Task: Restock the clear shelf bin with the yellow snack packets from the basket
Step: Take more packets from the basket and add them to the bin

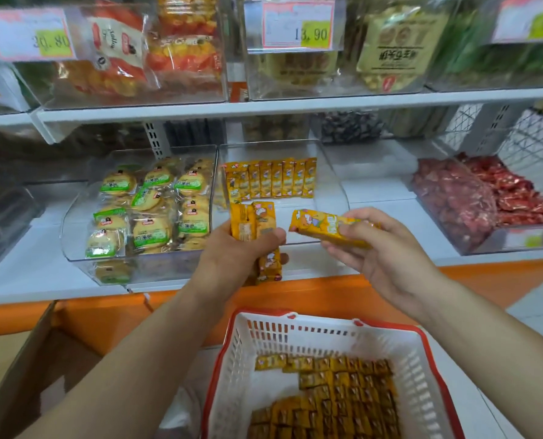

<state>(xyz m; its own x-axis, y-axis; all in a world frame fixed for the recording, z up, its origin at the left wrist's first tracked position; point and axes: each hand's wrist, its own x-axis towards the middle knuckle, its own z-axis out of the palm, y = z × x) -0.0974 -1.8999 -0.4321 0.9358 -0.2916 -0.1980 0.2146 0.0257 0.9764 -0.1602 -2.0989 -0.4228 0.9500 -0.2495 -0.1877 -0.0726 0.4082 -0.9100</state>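
My left hand [232,258] grips a bunch of yellow snack packets [252,221] upright in front of the clear shelf bin [333,182]. My right hand [371,245] pinches a single yellow packet [324,228] lying sideways, just right of the left hand and above the bin's front lip. At the back of the bin a row of yellow packets [270,179] stands upright; the bin floor in front of the row is bare. Below, the white basket with a red rim [422,375] holds several more yellow packets [336,397], stacked on end.
A clear bin of green-labelled biscuit packs [143,210] sits left of the target bin, and a bin of red-wrapped snacks [473,198] sits right. An upper shelf [264,106] with more bins hangs overhead. A cardboard box [26,359] stands at lower left beside the orange shelf base.
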